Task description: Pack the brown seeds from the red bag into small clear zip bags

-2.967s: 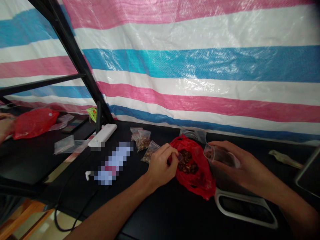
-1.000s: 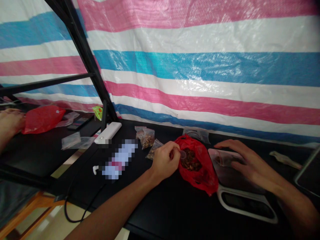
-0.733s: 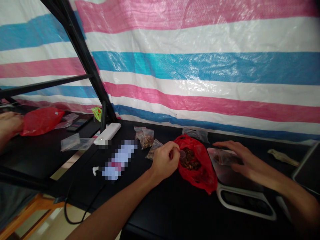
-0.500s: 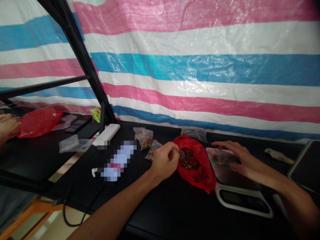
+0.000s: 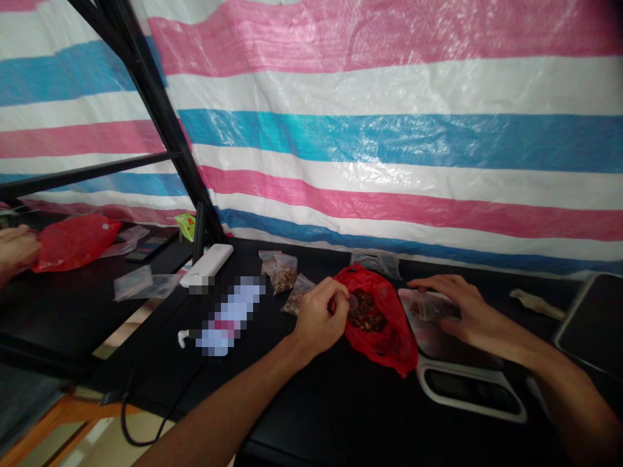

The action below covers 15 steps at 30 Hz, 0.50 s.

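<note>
My left hand [image 5: 318, 318] is closed in a pinch at the left side of a red plastic bag [image 5: 396, 337]. It holds a small clear round cup [image 5: 352, 302] over the brown, dried-looking pieces [image 5: 370, 319] inside the open bag. On the right, my right hand [image 5: 460, 305] is stretched over a kitchen scale [image 5: 470, 389], fingers apart. Beneath its fingers, a small clear zip bag [image 5: 428, 307] with a little brown content lies on the scale's plate; whether the fingertips touch it I cannot tell.
Filled zip bags [image 5: 282, 272] lie behind my left hand. Empty clear bags [image 5: 374, 263] sit against the striped sheet [image 5: 389, 143]. A white power bank-like block [image 5: 208, 264] stands by the black frame. At far left, another person's hand [image 5: 17, 250] is beside a red bag [image 5: 75, 241].
My right hand has come slightly lower and closer to the small zip bag on the scale. My left hand stays at the red bag. The view has tilted slightly.
</note>
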### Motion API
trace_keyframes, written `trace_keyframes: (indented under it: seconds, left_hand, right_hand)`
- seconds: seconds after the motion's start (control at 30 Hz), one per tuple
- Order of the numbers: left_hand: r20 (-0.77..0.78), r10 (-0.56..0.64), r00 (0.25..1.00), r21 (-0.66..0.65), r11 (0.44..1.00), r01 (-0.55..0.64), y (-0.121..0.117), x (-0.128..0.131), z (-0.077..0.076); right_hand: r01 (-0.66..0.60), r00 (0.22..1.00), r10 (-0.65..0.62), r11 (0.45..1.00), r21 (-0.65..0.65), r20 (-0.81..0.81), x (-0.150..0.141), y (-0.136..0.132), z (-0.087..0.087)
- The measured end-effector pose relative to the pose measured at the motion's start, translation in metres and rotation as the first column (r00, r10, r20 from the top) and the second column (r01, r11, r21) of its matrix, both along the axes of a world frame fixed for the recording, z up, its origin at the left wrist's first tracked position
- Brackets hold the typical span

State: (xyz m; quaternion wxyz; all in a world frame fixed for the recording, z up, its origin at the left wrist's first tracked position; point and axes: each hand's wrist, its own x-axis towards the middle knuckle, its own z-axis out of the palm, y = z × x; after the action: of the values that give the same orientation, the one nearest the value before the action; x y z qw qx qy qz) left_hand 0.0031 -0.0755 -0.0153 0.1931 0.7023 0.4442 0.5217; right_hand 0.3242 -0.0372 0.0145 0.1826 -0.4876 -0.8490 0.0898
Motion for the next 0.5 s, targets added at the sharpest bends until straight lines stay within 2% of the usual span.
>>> trace_keyframes:
  seconds: [0.13,0.23,0.37,0.43,0.5]
  left_hand:
    - [0.007,-0.017,1.000,0.008,1.000,0.017,0.000,0.002,-0.002]
    - [0.006,-0.031,1.000,0.030,0.999,0.031,-0.002,0.003,-0.003]
    - [0.007,-0.061,0.998,0.083,0.995,0.060,-0.004,0.001,0.001]
    - [0.017,-0.095,0.995,0.094,0.991,0.093,-0.005,0.001,0.003]
    - [0.023,-0.146,0.989,0.074,0.987,0.144,-0.005,0.000,0.005]
  right_hand:
    - [0.035,0.999,-0.033,0.998,0.057,-0.020,0.000,0.001,-0.004]
    - [0.054,0.995,-0.041,0.987,0.148,-0.091,-0.008,0.001,-0.001]
    - [0.173,0.949,-0.093,0.952,0.252,-0.302,-0.038,-0.006,0.003]
    - [0.172,0.925,-0.084,0.963,0.209,-0.371,-0.058,-0.015,0.001]
    - [0.110,0.924,-0.031,0.976,0.188,-0.382,-0.079,-0.024,-0.004]
